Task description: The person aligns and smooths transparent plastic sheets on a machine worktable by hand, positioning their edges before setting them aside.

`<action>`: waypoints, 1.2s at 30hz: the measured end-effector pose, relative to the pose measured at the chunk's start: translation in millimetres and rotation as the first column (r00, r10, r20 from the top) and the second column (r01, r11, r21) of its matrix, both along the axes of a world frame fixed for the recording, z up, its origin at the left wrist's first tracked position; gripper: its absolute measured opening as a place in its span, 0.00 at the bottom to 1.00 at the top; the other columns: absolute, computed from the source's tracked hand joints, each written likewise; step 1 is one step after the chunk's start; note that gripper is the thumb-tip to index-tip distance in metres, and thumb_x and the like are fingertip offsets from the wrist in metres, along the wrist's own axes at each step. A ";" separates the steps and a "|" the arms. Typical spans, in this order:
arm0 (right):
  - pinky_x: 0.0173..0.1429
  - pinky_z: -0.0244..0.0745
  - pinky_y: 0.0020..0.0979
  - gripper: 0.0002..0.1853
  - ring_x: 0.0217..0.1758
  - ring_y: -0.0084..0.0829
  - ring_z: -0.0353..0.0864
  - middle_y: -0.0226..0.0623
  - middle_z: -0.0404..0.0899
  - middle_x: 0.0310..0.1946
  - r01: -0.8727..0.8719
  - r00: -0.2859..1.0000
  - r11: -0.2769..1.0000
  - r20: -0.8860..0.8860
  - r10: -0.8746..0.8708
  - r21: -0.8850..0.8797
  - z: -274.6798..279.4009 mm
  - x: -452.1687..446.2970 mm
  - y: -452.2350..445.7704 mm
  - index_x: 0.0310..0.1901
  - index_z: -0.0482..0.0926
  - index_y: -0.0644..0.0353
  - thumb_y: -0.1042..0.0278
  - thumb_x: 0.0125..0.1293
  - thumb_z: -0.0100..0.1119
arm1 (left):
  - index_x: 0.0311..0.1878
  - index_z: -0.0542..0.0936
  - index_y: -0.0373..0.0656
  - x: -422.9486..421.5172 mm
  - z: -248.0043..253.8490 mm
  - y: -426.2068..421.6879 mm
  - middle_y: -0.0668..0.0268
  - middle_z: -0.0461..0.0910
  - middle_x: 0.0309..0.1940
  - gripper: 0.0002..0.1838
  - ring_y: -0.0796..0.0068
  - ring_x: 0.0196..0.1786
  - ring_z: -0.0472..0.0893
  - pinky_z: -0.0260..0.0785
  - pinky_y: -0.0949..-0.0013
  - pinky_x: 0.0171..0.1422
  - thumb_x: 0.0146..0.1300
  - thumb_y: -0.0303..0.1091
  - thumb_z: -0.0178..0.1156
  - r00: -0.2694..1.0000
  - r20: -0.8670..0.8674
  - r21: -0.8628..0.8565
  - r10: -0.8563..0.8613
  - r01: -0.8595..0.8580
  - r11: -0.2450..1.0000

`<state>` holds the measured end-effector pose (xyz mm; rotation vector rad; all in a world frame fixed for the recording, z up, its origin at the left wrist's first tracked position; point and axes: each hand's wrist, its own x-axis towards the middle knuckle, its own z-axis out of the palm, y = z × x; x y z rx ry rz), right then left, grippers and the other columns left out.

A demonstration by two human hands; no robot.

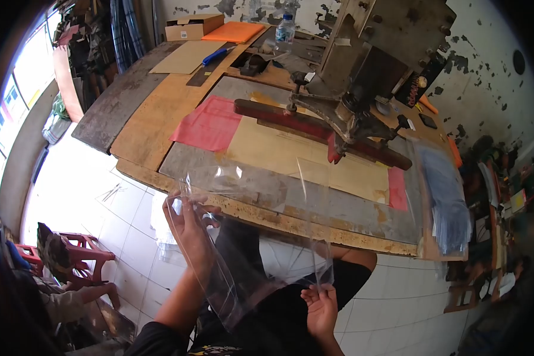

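Observation:
A clear plastic sheet (261, 261) stretches between my two hands over my lap, its upper part in front of the bench edge. My left hand (188, 219) grips its left edge, with the fingers seen partly through the film. Lower down, my right hand (320, 305) pinches the bottom right corner. Beyond the sheet, a metal press (362, 113) with a dark red bar stands over a cream board (273, 151). Pink sheets (210, 124) lie under both ends of that board.
A stack of clear plastic sheets (445, 196) hangs over the bench's right edge. Farther back are a cardboard box (193, 26), an orange folder (234, 32), a blue cutter (215, 56) and a water bottle (285, 31). Another person (71, 302) sits at lower left near a red stool (92, 255).

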<state>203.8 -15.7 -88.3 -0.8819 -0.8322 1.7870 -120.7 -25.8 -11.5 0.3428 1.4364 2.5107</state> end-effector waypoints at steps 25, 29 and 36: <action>0.89 0.50 0.61 0.37 0.91 0.49 0.51 0.43 0.45 0.90 -0.485 0.100 0.843 -0.943 0.317 0.232 44.6 -56.9 84.6 0.87 0.53 0.42 0.65 0.81 0.53 | 0.74 0.71 0.35 50.9 23.6 12.6 0.53 0.86 0.54 0.20 0.66 0.47 0.91 0.85 0.69 0.43 0.84 0.28 0.54 0.856 -0.151 -0.110 -0.494 0.482 0.869; 0.91 0.42 0.56 0.38 0.93 0.51 0.37 0.47 0.35 0.91 -0.459 0.204 0.802 -0.833 0.514 0.382 47.1 -63.8 86.0 0.89 0.42 0.45 0.56 0.85 0.46 | 0.74 0.73 0.36 70.4 18.8 18.2 0.56 0.88 0.52 0.21 0.71 0.47 0.91 0.83 0.72 0.45 0.81 0.23 0.56 0.759 -0.226 -0.177 -0.611 0.585 0.792; 0.92 0.29 0.53 0.40 0.92 0.60 0.27 0.64 0.26 0.88 -0.516 0.300 0.726 -0.698 0.650 0.454 87.6 -88.7 92.9 0.89 0.35 0.52 0.42 0.87 0.32 | 0.71 0.79 0.37 73.8 43.1 26.1 0.59 0.90 0.47 0.23 0.76 0.47 0.90 0.82 0.72 0.49 0.75 0.19 0.62 0.695 -0.452 -0.342 -0.559 0.444 0.828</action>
